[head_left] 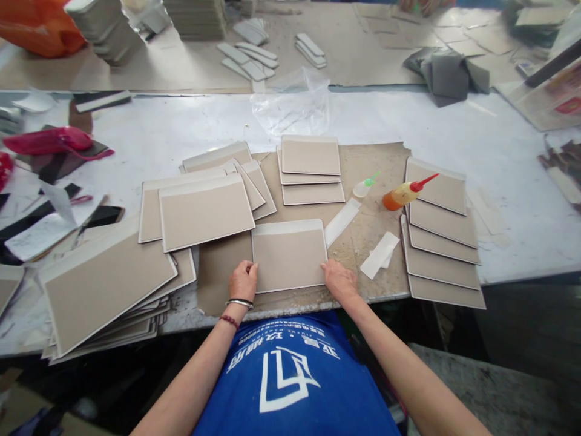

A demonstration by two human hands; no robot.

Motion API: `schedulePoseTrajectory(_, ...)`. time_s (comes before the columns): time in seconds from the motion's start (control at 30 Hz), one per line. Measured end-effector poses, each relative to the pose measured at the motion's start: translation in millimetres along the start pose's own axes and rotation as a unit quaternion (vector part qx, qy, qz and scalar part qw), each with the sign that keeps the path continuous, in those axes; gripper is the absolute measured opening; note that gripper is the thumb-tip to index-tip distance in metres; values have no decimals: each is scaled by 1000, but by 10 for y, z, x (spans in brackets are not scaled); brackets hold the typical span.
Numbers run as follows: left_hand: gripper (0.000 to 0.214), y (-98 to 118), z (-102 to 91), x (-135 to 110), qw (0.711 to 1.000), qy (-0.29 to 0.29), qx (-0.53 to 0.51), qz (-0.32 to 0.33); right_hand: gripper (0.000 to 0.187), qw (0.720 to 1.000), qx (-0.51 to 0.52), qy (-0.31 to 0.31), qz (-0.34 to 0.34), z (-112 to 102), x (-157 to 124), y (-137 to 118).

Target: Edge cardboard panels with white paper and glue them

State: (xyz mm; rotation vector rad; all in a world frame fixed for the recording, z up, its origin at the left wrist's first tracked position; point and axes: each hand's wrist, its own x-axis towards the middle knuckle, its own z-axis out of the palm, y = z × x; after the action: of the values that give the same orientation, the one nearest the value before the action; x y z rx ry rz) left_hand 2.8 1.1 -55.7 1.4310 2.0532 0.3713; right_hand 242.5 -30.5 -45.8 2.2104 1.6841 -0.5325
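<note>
A beige rectangular panel [289,257] with a pale strip along its top edge lies in front of me on a worn brown board [372,163]. My left hand [244,280] grips its left edge, the thumb on top and the fingers curled. At the opposite edge, my right hand [339,278] pinches the panel near its middle. White paper strips [342,223] lie just right of it. Beyond them are a small bottle with a green tip [363,186] and an amber glue bottle with a red nozzle [403,195].
Similar panels overlap at the left [206,212], in a larger pile [104,284], at the back [311,156] and in a row on the right [442,257]. A clear plastic bag [293,106] lies behind. Grey pieces [447,75] and tall stacks [195,18] stand on the far table.
</note>
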Motion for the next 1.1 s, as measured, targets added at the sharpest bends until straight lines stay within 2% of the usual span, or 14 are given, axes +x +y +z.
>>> schedulePoseTrajectory(0.43, 19, -2, -19, 22, 1000, -13, 16, -6, 31, 1000, 0, 17, -3, 68, 32, 2)
schedulePoseTrajectory(0.83, 17, 68, -17, -24, 997, -27, 66, -13, 31, 1000, 6, 9, 13, 22, 10, -14)
schedulePoseTrajectory(0.9, 24, 78, -9, -44, 996, -28, 84, 4, 31, 1000, 8, 11, 16, 32, 7, -16)
schedulePoseTrajectory(0.97, 30, 77, -1, -62, 992, -26, 116, 49, 30, 1000, 10, 14, 17, 39, 2, -18)
schedulePoseTrajectory(1.1, 37, 47, 30, -72, 967, -6, 213, 139, 30, 1000, 9, 18, 17, 43, -6, -23)
